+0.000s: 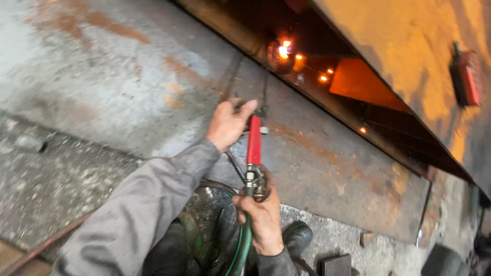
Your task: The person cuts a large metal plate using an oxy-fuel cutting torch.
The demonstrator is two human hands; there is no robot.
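A cutting torch with a red handle (pixel 254 140) points away from me toward the edge of a big rusty steel plate (pixel 128 87). My left hand (pixel 228 124) grips the torch just ahead of the red handle. My right hand (pixel 262 214) is closed around the valve end, where a green hose (pixel 242 250) joins. The torch tip (pixel 279 53) burns at the plate's far edge, with bright sparks and glowing spots. My grey sleeve covers the left forearm.
An orange-lit steel wall (pixel 409 46) slopes up at the right with a red box (pixel 468 79) fixed on it. A dark gap runs between plate and wall. My black boot (pixel 297 236) stands on gritty concrete floor (pixel 46 179). A small metal block (pixel 335 265) lies nearby.
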